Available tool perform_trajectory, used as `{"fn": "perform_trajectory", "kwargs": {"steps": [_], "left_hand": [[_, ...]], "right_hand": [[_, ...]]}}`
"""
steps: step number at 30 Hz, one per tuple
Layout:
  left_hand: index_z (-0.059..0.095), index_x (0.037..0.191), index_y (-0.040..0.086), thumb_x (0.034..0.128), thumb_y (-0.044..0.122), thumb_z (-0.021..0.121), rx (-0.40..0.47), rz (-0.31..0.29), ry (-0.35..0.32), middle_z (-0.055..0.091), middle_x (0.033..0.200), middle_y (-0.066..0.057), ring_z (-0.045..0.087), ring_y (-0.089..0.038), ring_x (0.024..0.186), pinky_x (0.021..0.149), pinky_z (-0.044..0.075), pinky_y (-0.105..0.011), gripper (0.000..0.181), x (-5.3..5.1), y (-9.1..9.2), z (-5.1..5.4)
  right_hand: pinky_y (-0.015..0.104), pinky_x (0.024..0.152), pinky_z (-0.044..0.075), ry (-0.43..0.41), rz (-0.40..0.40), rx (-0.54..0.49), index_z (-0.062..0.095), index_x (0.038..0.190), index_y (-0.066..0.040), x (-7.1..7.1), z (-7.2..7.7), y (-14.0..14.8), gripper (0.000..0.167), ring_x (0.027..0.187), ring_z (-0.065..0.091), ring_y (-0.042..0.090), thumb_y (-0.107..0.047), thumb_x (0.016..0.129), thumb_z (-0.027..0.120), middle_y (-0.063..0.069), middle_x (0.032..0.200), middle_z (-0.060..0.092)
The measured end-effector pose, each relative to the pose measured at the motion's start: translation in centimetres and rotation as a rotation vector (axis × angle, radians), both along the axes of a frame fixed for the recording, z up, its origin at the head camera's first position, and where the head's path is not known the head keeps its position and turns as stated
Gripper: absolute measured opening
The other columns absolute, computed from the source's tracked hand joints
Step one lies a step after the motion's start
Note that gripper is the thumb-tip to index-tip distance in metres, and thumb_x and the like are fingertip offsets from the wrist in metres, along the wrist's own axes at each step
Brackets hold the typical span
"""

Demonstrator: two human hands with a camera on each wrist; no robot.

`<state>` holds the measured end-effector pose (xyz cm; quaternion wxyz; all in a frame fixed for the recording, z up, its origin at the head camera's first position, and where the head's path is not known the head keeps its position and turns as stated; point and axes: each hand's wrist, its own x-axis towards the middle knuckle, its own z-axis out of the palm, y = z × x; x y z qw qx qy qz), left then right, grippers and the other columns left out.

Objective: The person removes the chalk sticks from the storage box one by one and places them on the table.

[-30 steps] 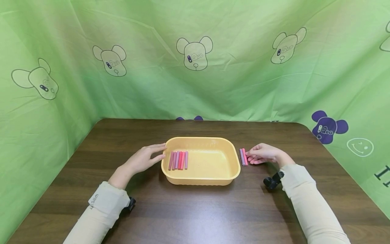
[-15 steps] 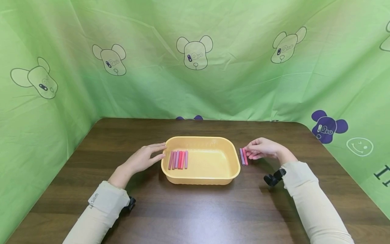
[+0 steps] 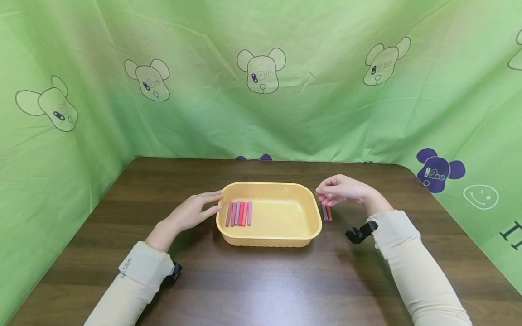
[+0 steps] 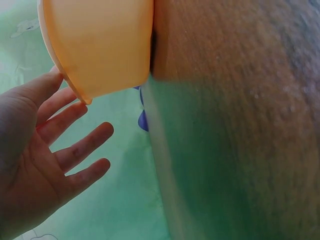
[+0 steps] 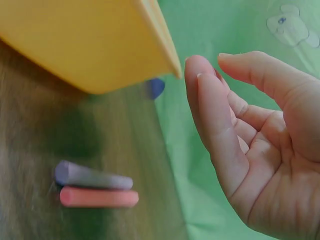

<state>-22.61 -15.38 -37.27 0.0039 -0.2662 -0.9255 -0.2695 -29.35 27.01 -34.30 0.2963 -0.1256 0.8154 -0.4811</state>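
A pale yellow plastic tray (image 3: 269, 242) sits mid-table. Several chalk sticks (image 3: 242, 213), pink, red and purple, lie side by side in its left part. My left hand (image 3: 193, 213) touches the tray's left rim, fingers extended; in the left wrist view the thumb and some fingertips meet the rim. Just right of the tray, a purple chalk stick (image 5: 95, 176) and a pinkish-red chalk stick (image 5: 99, 197) lie together on the table. Raised over their far ends is my right hand (image 3: 342, 190), fingers bent and thumb near the index finger. The right wrist view shows nothing between them.
The dark wooden table (image 3: 261, 280) extends around the tray. A green printed curtain (image 3: 310, 127) hangs behind it and at both sides. A small black camera (image 3: 360, 232) is worn at the right wrist.
My right hand has lifted off the two chalk sticks beside the tray and shifted up and left toward the tray's rim. The sticks stay on the table. My left hand holds its place.
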Motion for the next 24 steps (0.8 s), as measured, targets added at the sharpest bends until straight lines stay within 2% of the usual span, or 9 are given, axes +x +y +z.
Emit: {"fn": "perform_trajectory", "kwargs": {"steps": [9, 19, 24], "left_hand": [[0.052, 0.133, 0.003, 0.0931, 0.024, 0.057, 0.0, -0.003, 0.003, 0.049, 0.14, -0.015, 0.045, -0.031, 0.131, 0.109, 0.036, -0.048, 0.045, 0.0, 0.0, 0.1], [0.052, 0.132, 0.003, 0.0935, 0.024, 0.057, -0.005, -0.004, 0.016, 0.049, 0.14, -0.015, 0.046, -0.031, 0.131, 0.109, 0.037, -0.047, 0.044, -0.1, 0.0, -0.1], [0.052, 0.132, 0.003, 0.0934, 0.024, 0.057, -0.007, -0.004, 0.008, 0.049, 0.14, -0.015, 0.045, -0.031, 0.131, 0.109, 0.037, -0.048, 0.044, 0.0, 0.0, -0.1]], "right_hand": [[0.03, 0.072, 0.059, 0.045, 0.048, 0.038, 0.054, 0.106, 0.013, 0.2, 1.6, -2.9, 0.034, 0.069, 0.063, 0.008, -0.018, 0.093, 0.057, 0.0, 0.079, 0.064], [0.026, 0.07, 0.057, 0.057, 0.117, 0.028, 0.06, 0.099, 0.0, 0.4, 2.5, -6.2, 0.022, 0.07, 0.062, 0.009, -0.02, 0.092, 0.058, 0.004, 0.083, 0.064], [0.027, 0.071, 0.057, 0.093, 0.148, 0.045, 0.06, 0.105, 0.005, 0.1, 2.5, -7.5, 0.03, 0.071, 0.064, 0.01, -0.022, 0.091, 0.059, 0.004, 0.083, 0.065]]}}
